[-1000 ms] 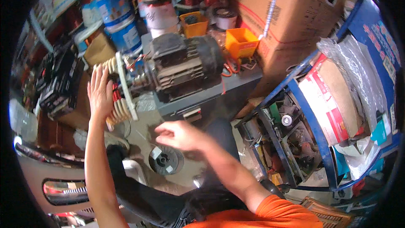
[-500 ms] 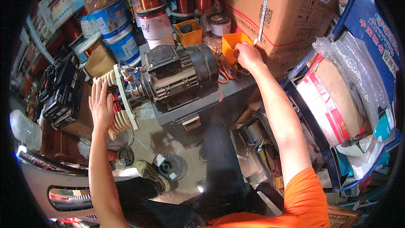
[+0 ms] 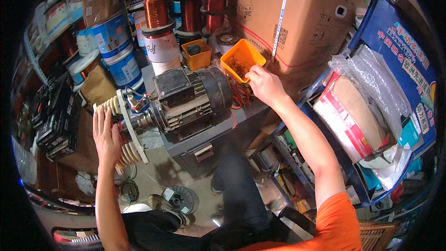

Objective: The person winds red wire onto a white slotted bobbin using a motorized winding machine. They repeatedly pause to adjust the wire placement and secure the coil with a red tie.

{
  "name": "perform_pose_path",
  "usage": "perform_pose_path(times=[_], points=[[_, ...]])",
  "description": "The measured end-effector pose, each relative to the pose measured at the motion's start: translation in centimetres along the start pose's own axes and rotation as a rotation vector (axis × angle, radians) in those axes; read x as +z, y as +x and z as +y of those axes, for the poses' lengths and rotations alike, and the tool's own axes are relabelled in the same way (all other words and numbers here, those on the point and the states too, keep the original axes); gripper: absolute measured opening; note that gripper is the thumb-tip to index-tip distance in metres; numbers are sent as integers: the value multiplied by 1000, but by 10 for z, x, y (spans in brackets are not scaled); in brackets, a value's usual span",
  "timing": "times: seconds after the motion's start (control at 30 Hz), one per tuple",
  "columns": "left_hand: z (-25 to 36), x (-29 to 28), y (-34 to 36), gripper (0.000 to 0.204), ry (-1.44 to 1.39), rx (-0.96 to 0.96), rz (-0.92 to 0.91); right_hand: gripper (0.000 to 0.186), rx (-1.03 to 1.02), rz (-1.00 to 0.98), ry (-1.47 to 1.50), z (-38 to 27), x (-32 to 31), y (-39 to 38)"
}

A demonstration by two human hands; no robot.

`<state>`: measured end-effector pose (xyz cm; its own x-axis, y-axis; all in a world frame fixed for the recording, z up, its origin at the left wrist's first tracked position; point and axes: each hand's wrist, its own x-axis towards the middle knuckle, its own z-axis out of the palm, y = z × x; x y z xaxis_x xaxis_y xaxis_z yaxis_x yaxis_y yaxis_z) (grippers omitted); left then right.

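My left hand (image 3: 106,139) lies flat with fingers stretched against a ring of thick cream, finger-like pieces (image 3: 133,154) on a pale round plate (image 3: 135,132). The plate sits on the shaft of a dark, dusty electric motor (image 3: 190,100), which rests on a grey metal box (image 3: 174,148). Beyond the motor, my right hand (image 3: 265,83) is closed on the near corner of a yellow square tub (image 3: 258,58). This tub is tipped toward me, and thin dark wiry bits show inside. Red-handled pliers or similar tools (image 3: 239,96) lie partly hidden below it.
A second yellow tub (image 3: 197,61) with dark bits stands behind the motor. Spools of copper wire (image 3: 157,14) and blue-and-white pails (image 3: 124,67) crowd the back left. A large cardboard box (image 3: 302,23) stands behind; a blue-framed rack (image 3: 320,128) is at right.
My right hand has drawn the yellow tub nearer and tipped it, so its inside now shows. My left hand stays on the cream ring. The view has shifted a little.
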<state>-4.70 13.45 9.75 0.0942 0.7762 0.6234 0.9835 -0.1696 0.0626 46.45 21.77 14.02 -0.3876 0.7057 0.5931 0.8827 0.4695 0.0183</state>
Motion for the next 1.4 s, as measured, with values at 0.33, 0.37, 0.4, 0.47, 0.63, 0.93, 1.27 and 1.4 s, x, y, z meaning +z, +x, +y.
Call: perform_pose_path(times=[0.33,0.37,0.4,0.47,0.63,0.93,1.27,1.4], points=[[8,-12,1,47,-172,-50,12,41,225,-700,135,23,15,83],[12,-13,4,47,-201,-62,18,46,321,-659,245,36,17,92],[11,-12,3,47,-201,-70,23,50,419,-620,363,42,22,101],[7,-12,-1,47,-196,-84,31,35,391,-687,203,41,34,123],[16,-8,1,47,-207,-47,75,32,275,-953,-244,84,84,142],[11,-15,3,44,-236,-70,60,34,479,-873,-122,51,73,123],[8,-19,3,41,-260,-72,64,18,614,-723,85,38,41,134],[10,-18,3,41,-270,-71,69,16,503,-666,73,56,58,127]])
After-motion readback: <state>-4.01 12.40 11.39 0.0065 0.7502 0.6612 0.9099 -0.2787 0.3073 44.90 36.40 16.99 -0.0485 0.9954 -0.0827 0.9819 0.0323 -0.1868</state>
